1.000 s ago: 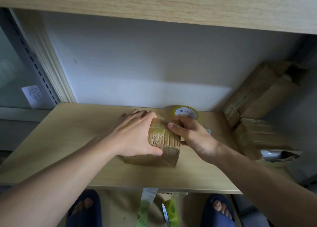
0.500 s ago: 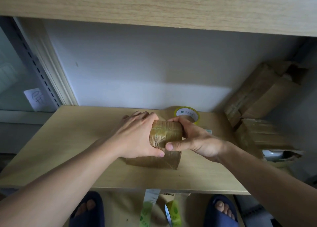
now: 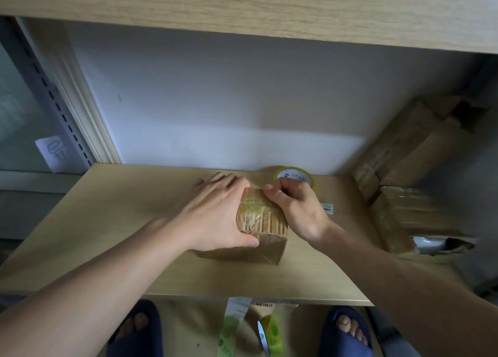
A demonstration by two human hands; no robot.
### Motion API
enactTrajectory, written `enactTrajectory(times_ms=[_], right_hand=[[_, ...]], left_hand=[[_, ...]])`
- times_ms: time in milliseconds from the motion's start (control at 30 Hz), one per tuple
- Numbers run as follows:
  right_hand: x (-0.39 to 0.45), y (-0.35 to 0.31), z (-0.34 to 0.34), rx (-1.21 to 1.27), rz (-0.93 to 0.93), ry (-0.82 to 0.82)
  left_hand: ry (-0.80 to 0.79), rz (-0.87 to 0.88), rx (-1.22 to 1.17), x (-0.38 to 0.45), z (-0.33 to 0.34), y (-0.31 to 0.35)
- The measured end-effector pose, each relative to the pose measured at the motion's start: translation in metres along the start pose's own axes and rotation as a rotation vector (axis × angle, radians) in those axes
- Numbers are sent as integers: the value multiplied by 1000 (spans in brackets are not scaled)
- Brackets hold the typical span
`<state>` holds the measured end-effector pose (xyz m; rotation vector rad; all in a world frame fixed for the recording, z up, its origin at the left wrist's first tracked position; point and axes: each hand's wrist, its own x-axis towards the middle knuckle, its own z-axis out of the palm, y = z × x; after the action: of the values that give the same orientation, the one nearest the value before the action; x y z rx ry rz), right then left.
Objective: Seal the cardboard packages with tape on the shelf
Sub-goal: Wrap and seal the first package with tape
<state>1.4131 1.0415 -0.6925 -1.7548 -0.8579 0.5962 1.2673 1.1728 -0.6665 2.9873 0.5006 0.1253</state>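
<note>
The light wooden shelf board (image 3: pixel 113 222) is noted as the work surface, with a stack of brown taped cardboard packages (image 3: pixel 404 184) piled at its right end against the wall. The small brown cardboard package wrapped in glossy clear tape (image 3: pixel 260 222) is seen near the middle of the shelf, resting on the board. Its top is crossed by several wrinkled tape bands; the front face looks plainer. The step in hand is judged to be pressing a tape band down over the far top edge. The left hand (image 3: pixel 215 216) is laid over the package's left side, fingers fairly straight, thumb pressed at the front edge. The right hand (image 3: pixel 299 208) is curled, pinching at the package's far corner. A yellow-rimmed tape roll (image 3: pixel 295 174) stands just behind it. Next, the band probably needs smoothing or severing; firm bracing would be required.
</note>
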Motion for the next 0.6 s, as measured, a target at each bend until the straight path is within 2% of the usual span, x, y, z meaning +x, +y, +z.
enactTrajectory(times_ms=[167,333,600], right_hand=[[3,-7,3,73,41,20],[-9,-10,4,262,142,-118],[-15,-8,3,381,199,-181]], left_hand=[[11,-18,-23,-1,1,0],[28,-23,-53,-1,1,-1],[35,-25,-12,-4,2,2]])
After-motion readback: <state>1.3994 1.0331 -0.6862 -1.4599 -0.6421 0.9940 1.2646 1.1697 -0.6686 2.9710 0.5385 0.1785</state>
